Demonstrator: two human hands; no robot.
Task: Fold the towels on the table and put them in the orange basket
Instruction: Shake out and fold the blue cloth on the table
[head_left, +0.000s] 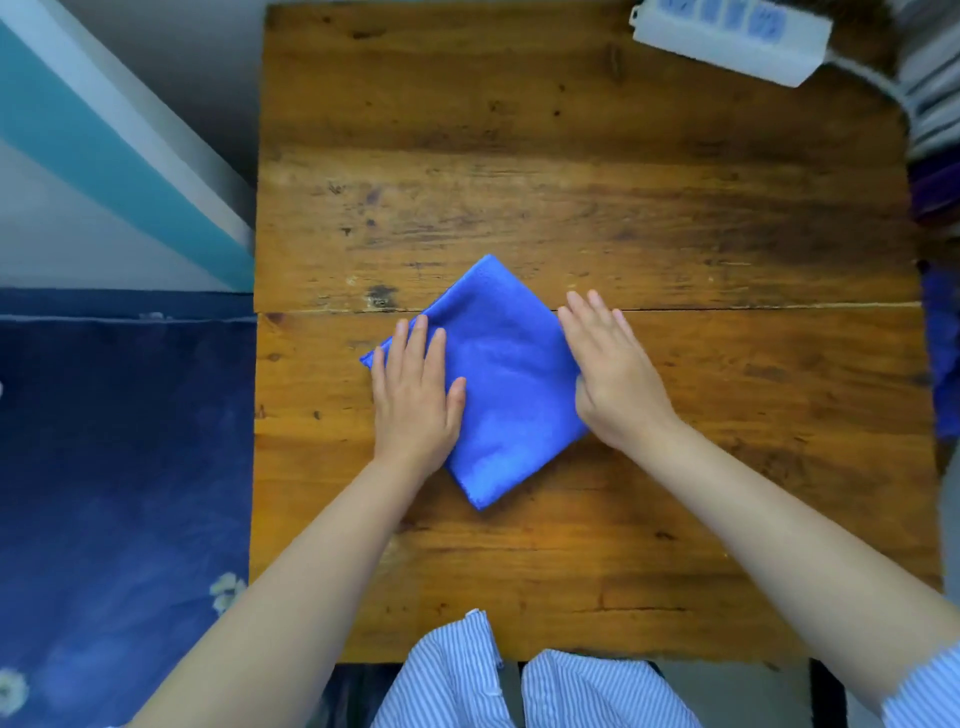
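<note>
Blue towel (501, 384), folded into a diamond, lies mid-desk (571, 171), with the left hand (415, 395) flat, fingers spread, on its left corner and the right hand (615, 379) flat on its right edge.

Your left hand (413, 400) lies flat on the towel's (498, 384) left part, your right hand (613, 379) on its right edge; the towel spreads between your fingers on the table (519, 156). A power strip (732, 36) sits well beyond your right fingertips.
</note>
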